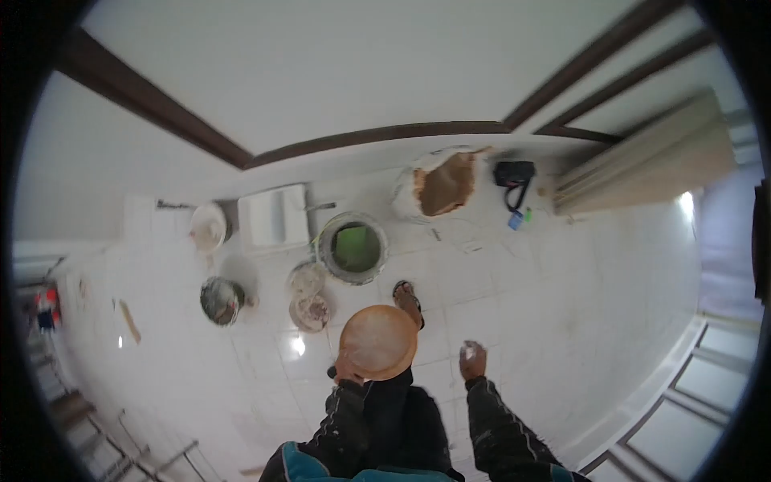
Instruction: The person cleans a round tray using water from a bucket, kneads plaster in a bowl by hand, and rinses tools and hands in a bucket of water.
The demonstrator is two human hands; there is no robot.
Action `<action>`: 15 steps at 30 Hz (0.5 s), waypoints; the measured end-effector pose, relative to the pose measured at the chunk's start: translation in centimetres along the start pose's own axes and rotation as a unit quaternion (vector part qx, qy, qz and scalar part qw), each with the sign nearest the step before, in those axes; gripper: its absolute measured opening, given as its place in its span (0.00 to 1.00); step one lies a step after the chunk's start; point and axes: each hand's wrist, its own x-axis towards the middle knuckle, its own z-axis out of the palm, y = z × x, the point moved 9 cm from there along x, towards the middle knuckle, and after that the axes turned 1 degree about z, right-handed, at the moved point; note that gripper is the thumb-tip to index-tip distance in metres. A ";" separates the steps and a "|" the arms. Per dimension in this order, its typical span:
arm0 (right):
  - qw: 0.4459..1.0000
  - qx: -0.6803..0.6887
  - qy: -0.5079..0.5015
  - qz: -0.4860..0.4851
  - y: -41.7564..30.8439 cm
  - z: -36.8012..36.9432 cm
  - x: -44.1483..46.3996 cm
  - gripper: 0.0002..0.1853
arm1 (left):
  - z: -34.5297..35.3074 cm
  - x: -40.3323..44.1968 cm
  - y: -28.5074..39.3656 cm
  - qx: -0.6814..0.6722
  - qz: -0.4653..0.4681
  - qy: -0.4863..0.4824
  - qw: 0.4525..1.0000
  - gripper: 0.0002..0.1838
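Observation:
My left hand (348, 370) is closed on the near rim of a round orange basin (378, 342). Pale, whitish material coats the inside of the basin, which is held in front of my legs. Out to the right, my right hand (474, 363) is closed, with a small whitish patch at its fingers. Whether that is an object or residue, I cannot make out. Below the basin's right side a sandalled foot (408, 300) stands on the tiled floor.
Ahead stands a bucket (353, 248) with a green item inside. An open sack (443, 185), a black bag (514, 173) and a white tray (274, 217) lie along the wall. Smeared containers (222, 300) stand left; a board (642, 161) leans right.

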 end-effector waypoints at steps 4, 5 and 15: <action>0.980 -0.037 0.050 -0.190 -7.3 -4.5 12.6 0.13 | 1.9 0.8 1.0 -0.262 -0.115 0.136 0.949 0.22; 0.968 -0.055 0.057 -0.240 -8.9 -5.2 15.9 0.13 | 3.1 0.9 1.4 -0.350 -0.140 0.170 0.910 0.23; 0.876 -0.258 -0.300 -0.277 -22.1 1.4 42.6 0.18 | 9.2 2.2 6.0 -0.578 -0.183 0.302 0.736 0.28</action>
